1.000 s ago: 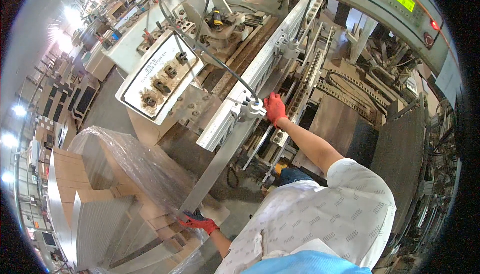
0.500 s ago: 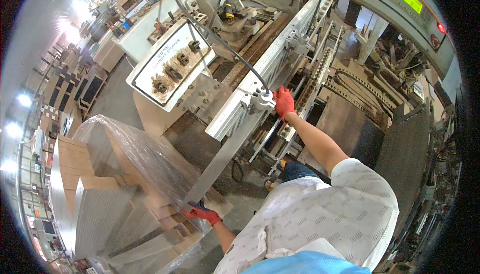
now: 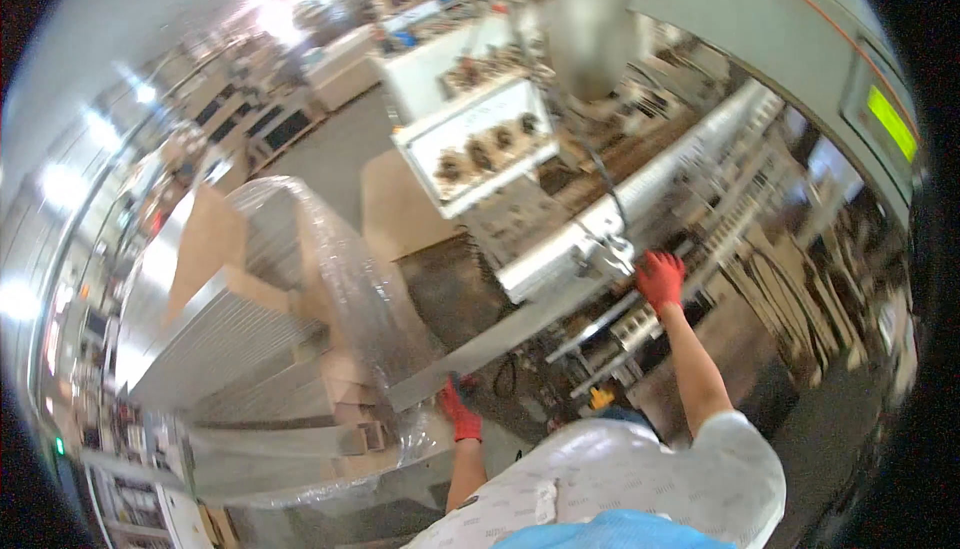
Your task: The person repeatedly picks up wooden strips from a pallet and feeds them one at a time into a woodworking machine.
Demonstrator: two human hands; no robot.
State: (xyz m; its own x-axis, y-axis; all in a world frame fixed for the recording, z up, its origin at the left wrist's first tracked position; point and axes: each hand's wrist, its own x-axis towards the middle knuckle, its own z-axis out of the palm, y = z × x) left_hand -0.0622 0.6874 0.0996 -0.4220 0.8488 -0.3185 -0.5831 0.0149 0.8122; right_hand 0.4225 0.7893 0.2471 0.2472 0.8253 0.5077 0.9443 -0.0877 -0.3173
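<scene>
A long, narrow grey panel [image 3: 500, 343] slants from the lower left up along the machine's white metal rail [image 3: 545, 267]. Beneath its near end is my left hand [image 3: 460, 415] in a red glove with dark fingertips, closed on the lower edge. My right hand [image 3: 660, 280], also red-gloved, is beside the silver clamp cylinder [image 3: 606, 255] on the rail. Its fingers look curled down at the panel's far side; blur hides what they grip. A dark cable runs down to the clamp.
A white control box [image 3: 478, 144] with dusty knobs stands beyond the rail. Left of me, clear plastic wrap [image 3: 345, 274] drapes a stack of grey boards [image 3: 225, 334]. A machine housing with a lit green display [image 3: 890, 121] overhangs at upper right. Slatted conveyor parts [image 3: 735, 224] lie beyond my right hand.
The view has swung left, so the machine appears farther right. My left hand now sits farther along the panel from its near end, fingers pointing up. My right hand stays beside the clamp.
</scene>
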